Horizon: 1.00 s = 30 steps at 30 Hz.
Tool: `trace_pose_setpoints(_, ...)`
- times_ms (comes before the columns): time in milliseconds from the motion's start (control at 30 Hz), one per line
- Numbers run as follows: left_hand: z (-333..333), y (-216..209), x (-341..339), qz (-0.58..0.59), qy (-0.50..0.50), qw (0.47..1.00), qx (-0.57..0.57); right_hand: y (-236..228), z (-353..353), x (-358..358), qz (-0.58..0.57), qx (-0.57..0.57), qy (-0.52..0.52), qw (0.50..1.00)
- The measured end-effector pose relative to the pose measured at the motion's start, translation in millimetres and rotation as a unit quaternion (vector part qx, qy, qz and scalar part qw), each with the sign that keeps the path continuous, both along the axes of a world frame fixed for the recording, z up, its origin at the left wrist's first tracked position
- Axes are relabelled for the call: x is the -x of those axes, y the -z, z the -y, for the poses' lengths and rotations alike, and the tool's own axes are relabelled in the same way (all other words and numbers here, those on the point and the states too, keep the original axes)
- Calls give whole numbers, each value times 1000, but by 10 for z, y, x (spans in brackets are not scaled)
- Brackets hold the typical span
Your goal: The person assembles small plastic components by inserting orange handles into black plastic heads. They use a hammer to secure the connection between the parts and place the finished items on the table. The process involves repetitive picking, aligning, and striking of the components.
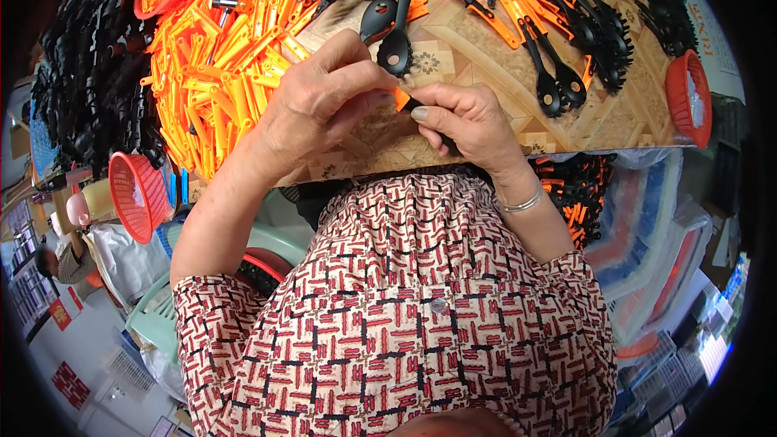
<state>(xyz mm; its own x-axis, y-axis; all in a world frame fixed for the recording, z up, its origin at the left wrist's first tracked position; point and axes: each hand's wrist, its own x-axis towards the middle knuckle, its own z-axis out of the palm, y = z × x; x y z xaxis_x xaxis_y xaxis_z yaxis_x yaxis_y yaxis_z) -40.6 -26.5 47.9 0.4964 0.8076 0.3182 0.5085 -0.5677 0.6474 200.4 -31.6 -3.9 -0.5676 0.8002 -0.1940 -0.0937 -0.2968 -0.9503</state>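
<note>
Above the patterned wooden desk (477, 48), both hands meet: left hand (324, 101) and right hand (465, 121) have fingers clamped together on a small orange-and-black plastic utensil handle (405, 100), beside heaped orange plastic strips (218, 57).

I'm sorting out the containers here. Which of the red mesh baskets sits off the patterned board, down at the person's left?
The red mesh basket at lower left, tipped on its side below the heap of orange plastic pieces. The other two rest at the board's top-left and right edges.

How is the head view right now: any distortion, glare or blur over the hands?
Head view: strong fisheye bend, table edge curves, corners black. Light is even, no glare. Left hand and right hand look sharp; the orange piece between them is mostly hidden.
</note>
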Motion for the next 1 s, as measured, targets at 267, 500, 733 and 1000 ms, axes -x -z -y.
trace_pose_setpoints(267,143,77,-105,-7,-80,996,38,-13,92,35,168,-305,28,937)
trace_pose_setpoints(500,288,140,-89,-56,-78,994,-49,142,74,-33,85,-170,9,982)
trace_pose_setpoints(733,217,90,43,-249,-13,964,-92,88,-16,13,202,-334,-18,920)
trace_pose_setpoints(1000,327,349,-222,-189,-65,968,-150,-220,-36,54,321,-550,-7,771)
